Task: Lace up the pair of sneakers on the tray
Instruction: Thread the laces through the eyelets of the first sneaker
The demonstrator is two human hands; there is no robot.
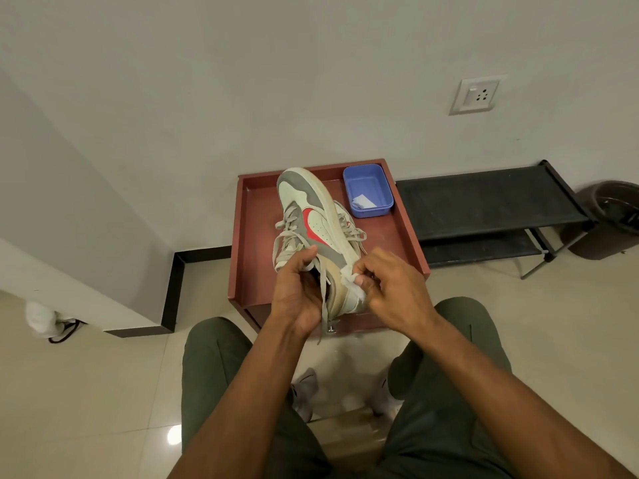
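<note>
A white and grey sneaker (313, 216) with a red mark on its side is lifted above the reddish-brown tray (252, 236), toe pointing away. My left hand (299, 295) grips it at the collar, thumb over the tongue. My right hand (383, 288) pinches a white cloth or tissue (351, 283) against the heel. Beige laces (325, 299) hang loose from the upper eyelets down past my left palm. A second sneaker (352, 229) lies on the tray behind the first, mostly hidden, only its laces and edge showing.
A blue plastic tub (368, 190) with a white scrap inside sits at the tray's far right corner. A black shoe rack (491, 209) stands to the right, a dark bin (612, 216) beyond it. My knees in green trousers flank the tray's near side.
</note>
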